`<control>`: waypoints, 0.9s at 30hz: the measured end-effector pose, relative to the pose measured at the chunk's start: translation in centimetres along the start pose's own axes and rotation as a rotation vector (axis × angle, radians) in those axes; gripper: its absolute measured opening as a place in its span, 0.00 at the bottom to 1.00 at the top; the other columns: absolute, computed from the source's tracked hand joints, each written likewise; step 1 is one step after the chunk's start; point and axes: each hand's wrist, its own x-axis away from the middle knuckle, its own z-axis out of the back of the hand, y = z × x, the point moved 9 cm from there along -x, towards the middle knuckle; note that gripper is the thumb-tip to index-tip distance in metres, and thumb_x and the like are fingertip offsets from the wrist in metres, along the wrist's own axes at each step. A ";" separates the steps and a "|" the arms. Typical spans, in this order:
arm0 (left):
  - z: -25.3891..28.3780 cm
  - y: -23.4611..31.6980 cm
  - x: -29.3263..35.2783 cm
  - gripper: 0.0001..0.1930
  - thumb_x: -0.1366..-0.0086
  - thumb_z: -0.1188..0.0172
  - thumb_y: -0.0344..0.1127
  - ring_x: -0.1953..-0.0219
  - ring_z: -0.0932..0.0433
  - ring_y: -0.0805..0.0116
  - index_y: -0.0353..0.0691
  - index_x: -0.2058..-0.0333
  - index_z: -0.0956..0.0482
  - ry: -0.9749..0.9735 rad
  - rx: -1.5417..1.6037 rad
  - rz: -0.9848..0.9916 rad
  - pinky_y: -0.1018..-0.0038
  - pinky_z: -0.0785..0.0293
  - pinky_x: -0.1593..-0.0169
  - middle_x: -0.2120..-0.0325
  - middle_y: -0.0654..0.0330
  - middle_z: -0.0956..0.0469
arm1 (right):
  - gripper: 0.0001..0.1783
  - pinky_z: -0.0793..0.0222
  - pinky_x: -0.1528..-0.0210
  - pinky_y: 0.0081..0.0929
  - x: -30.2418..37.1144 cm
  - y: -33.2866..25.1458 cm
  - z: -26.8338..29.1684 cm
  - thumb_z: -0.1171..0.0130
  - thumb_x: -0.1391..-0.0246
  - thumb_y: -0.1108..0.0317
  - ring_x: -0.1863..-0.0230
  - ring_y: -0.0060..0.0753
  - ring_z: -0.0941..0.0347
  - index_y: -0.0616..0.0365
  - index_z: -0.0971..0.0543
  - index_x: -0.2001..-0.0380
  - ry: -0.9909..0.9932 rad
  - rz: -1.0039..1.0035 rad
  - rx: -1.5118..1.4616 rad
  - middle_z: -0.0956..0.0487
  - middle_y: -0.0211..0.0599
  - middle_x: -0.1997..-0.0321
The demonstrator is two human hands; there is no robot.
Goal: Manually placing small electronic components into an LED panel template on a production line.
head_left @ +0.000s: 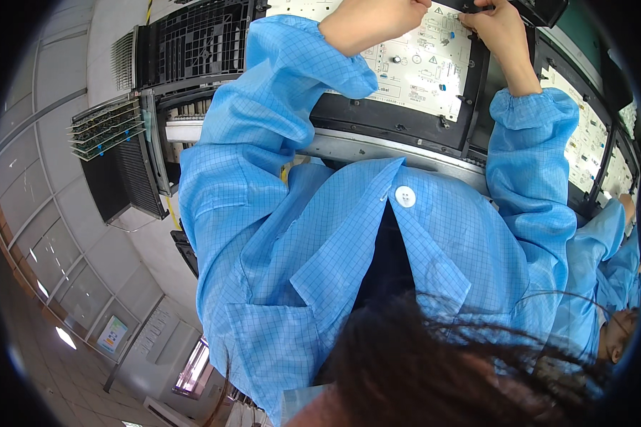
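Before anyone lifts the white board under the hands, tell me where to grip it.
Probably by the near edge of the board, from the wearer's side: that strip looks flat and mostly free of parts, while blue components stand farther in and the left hand and right hand are over the far part.

Electronics workshop — circuit boards (409, 76) in black frames (377, 119), stacked green boards (108, 129), blue smocks (263, 263)

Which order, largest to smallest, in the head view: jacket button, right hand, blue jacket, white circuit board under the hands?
1. Blue jacket
2. White circuit board, partly covered and cut off
3. Right hand
4. Jacket button
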 end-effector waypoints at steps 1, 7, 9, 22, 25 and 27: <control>0.1 0.1 -0.2 0.07 0.46 0.41 0.26 0.66 0.18 0.47 0.30 0.71 0.17 0.030 -0.026 -0.057 0.62 0.22 0.61 0.74 0.41 0.19 | 0.12 0.28 0.73 0.30 0.2 -0.6 0.4 0.34 0.62 0.80 0.77 0.34 0.21 0.63 0.26 0.71 0.022 0.025 0.087 0.21 0.43 0.79; -1.6 -1.4 -1.5 0.08 0.48 0.41 0.27 0.65 0.18 0.45 0.30 0.70 0.16 -0.001 -0.058 -0.052 0.61 0.22 0.58 0.73 0.40 0.19 | 0.12 0.29 0.68 0.35 1.4 -1.7 0.0 0.35 0.60 0.77 0.71 0.41 0.21 0.61 0.25 0.69 0.129 0.166 0.232 0.21 0.45 0.77; -2.2 -1.1 -1.9 0.08 0.48 0.41 0.27 0.65 0.18 0.45 0.30 0.71 0.16 0.032 -0.075 -0.082 0.61 0.22 0.58 0.73 0.40 0.20 | 0.12 0.29 0.69 0.34 2.3 -2.0 0.5 0.36 0.60 0.78 0.72 0.38 0.21 0.61 0.25 0.69 0.171 0.239 0.191 0.21 0.43 0.78; -5.7 -1.8 -3.2 0.06 0.46 0.40 0.28 0.65 0.20 0.44 0.30 0.72 0.18 -0.002 -0.071 -0.125 0.58 0.24 0.58 0.73 0.42 0.20 | 0.07 0.30 0.58 0.37 7.2 -0.3 -2.4 0.36 0.51 0.73 0.58 0.44 0.31 0.57 0.19 0.66 0.137 0.726 0.323 0.25 0.37 0.63; -5.8 -1.7 -3.3 0.06 0.45 0.40 0.28 0.65 0.20 0.44 0.30 0.72 0.18 -0.015 -0.043 -0.153 0.58 0.24 0.58 0.73 0.42 0.20 | 0.08 0.29 0.60 0.37 6.6 0.6 -0.6 0.39 0.46 0.75 0.62 0.43 0.27 0.57 0.20 0.62 0.182 0.679 0.188 0.22 0.38 0.65; -5.8 -2.0 -3.3 0.06 0.45 0.40 0.28 0.64 0.20 0.44 0.30 0.72 0.18 -0.029 -0.061 -0.138 0.58 0.24 0.57 0.72 0.42 0.20 | 0.03 0.28 0.64 0.41 5.8 2.1 1.1 0.41 0.43 0.71 0.66 0.47 0.25 0.56 0.22 0.64 0.290 0.487 0.076 0.22 0.42 0.70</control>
